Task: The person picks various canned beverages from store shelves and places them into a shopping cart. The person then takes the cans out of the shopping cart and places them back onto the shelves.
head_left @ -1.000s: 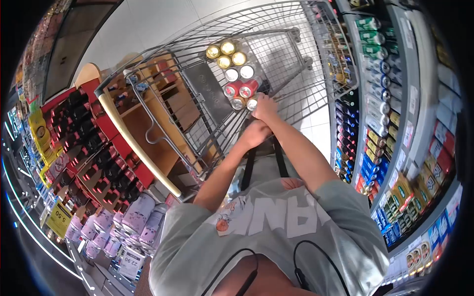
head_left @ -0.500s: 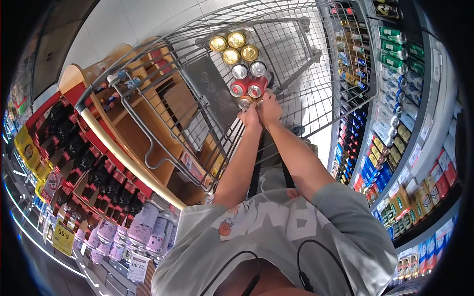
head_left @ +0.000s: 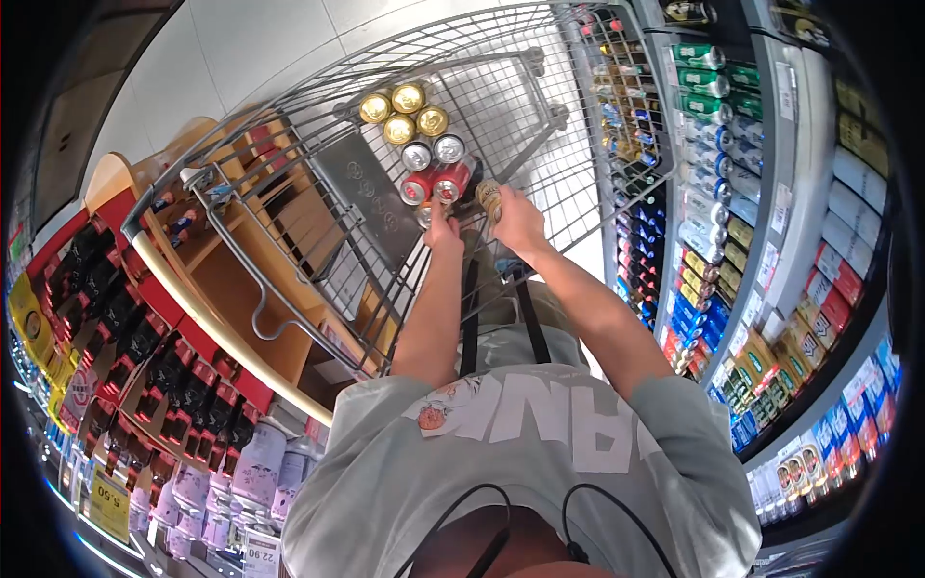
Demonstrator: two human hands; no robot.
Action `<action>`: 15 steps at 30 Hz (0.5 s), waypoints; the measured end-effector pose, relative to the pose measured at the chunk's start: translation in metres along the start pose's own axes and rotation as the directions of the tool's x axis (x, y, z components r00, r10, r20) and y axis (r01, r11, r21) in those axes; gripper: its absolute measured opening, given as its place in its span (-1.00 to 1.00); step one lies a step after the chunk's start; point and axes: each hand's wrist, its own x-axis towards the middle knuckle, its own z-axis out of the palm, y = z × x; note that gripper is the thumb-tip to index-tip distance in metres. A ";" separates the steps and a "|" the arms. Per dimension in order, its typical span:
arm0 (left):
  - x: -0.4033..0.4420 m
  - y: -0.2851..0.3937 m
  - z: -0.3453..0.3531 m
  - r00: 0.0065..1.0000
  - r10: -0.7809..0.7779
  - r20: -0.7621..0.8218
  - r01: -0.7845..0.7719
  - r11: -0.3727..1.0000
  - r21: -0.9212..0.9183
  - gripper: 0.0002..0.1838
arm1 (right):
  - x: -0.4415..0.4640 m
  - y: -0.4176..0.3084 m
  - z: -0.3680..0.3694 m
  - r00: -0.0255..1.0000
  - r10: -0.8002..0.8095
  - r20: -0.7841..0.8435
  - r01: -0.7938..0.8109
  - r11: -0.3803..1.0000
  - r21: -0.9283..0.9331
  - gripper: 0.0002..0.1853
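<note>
Cans stand in rows inside the wire shopping cart (head_left: pixel 501 241): several gold-topped cans (head_left: pixel 399 128), two silver-topped cans (head_left: pixel 416 156) and two red cans (head_left: pixel 449 185). My right hand (head_left: pixel 520 223) is wrapped round a tilted tan-gold can (head_left: pixel 489 199), just right of the red cans. At the near end of the rows, my left hand (head_left: pixel 442 231) has its fingers round a small can (head_left: pixel 424 214), mostly hidden by the hand and the cart wires.
Store shelves (head_left: pixel 776 222) with green, blue and gold cans line the right side. To the left are a wooden display stand (head_left: pixel 226 255), hanging dark bottle packs (head_left: pixel 173 376) and price tags (head_left: pixel 111 501). A dark grey panel (head_left: pixel 361 188) is in the cart beside the cans.
My hands, close together before, have moved apart. My right hand has come away to the right with the tan-gold can in it, while my left stays at the rows' near end.
</note>
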 end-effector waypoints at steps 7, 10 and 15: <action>0.005 -0.012 -0.013 0.986 0.166 0.029 -0.167 0.985 0.037 -0.34 | -0.059 0.033 -0.086 0.996 -0.017 -0.082 0.048 0.915 0.400 -0.25; -0.022 -0.008 -0.023 0.983 0.185 -0.005 -0.183 0.975 0.128 -0.37 | -0.085 0.061 -0.089 0.927 -0.147 -0.345 0.281 0.882 0.379 -0.25; -0.024 0.000 -0.049 0.937 0.347 -0.040 -0.332 0.921 0.203 -0.45 | -0.151 0.081 -0.112 0.864 -0.110 -0.491 0.342 0.843 0.414 -0.16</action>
